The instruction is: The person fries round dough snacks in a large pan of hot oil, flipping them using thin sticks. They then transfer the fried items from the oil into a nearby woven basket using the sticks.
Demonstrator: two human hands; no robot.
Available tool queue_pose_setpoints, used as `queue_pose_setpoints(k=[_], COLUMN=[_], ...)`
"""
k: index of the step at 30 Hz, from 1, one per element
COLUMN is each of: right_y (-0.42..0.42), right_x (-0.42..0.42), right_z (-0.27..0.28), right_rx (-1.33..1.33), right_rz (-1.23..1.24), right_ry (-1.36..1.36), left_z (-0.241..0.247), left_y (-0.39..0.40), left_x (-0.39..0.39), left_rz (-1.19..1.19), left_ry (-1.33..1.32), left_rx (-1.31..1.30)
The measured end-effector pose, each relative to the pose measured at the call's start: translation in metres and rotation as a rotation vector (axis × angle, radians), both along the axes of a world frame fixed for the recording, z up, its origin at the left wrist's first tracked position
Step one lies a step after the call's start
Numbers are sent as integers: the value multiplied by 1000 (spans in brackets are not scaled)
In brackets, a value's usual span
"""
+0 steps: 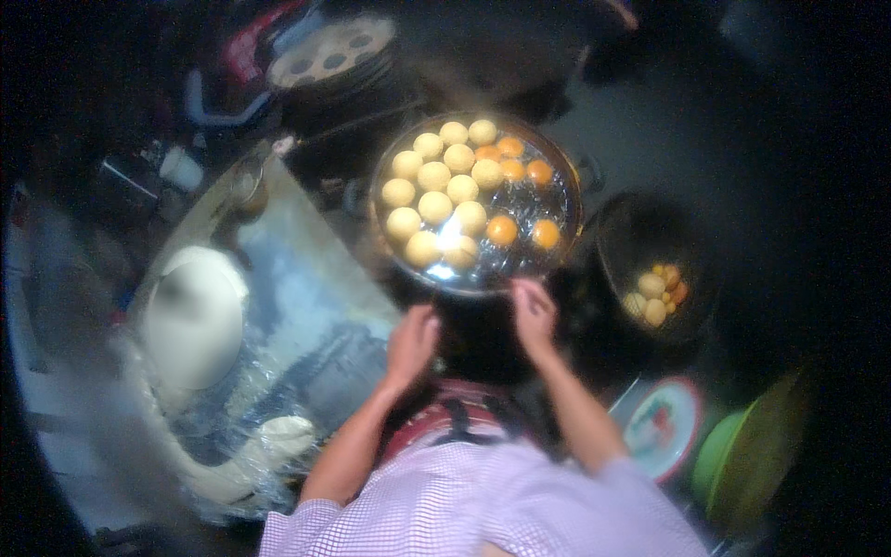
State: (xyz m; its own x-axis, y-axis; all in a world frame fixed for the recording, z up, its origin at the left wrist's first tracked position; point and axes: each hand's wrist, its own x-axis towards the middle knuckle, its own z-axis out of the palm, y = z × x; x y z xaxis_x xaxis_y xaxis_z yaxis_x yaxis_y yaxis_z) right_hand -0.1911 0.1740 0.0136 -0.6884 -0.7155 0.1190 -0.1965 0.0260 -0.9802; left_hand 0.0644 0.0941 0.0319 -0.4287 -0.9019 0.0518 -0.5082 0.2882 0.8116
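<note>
In front of me sits a wide round pan (pixel 487 284) of dark, bubbling liquid that looks like oil. Several pale, rough-surfaced balls (pixel 434 177) crowd its left side, and several smoother orange balls (pixel 502 230) float on the right. My right hand (pixel 534 315) is at the pan's near rim with its fingers curled; blur hides whether it grips the rim or a thin tool. My left hand (pixel 413 341) hangs just short of the pan, between it and the work table, fingers bent. Whether anything is in it is unclear. Glare covers the pan's near-left part.
Left of me, a work table (pixel 292 257) bears a large white dough-like mass (pixel 195 327) and crumpled plastic film (pixel 243 390). A dark basket (pixel 612 278) at right holds several balls. Nearer stand a red-rimmed plate (pixel 647 435) and a green basin (pixel 720 445). A holed disc (pixel 317 59) lies far left.
</note>
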Motion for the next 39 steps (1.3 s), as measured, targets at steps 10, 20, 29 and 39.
queue_pose_setpoints(k=[10, 20, 29, 39], right_y=[-4, -10, -15, -44], right_x=[48, 67, 63, 46], right_z=[39, 35, 37, 43], right_rx=[107, 169, 167, 155], right_rz=[-122, -157, -154, -133], right_ry=[164, 113, 111, 105], left_z=[-9, -30, -35, -22], left_y=[-52, -76, -69, -60], left_x=[40, 47, 30, 33], left_rz=[19, -146, -142, -80], left_ry=[157, 58, -43, -34], left_rx=[128, 61, 84, 5])
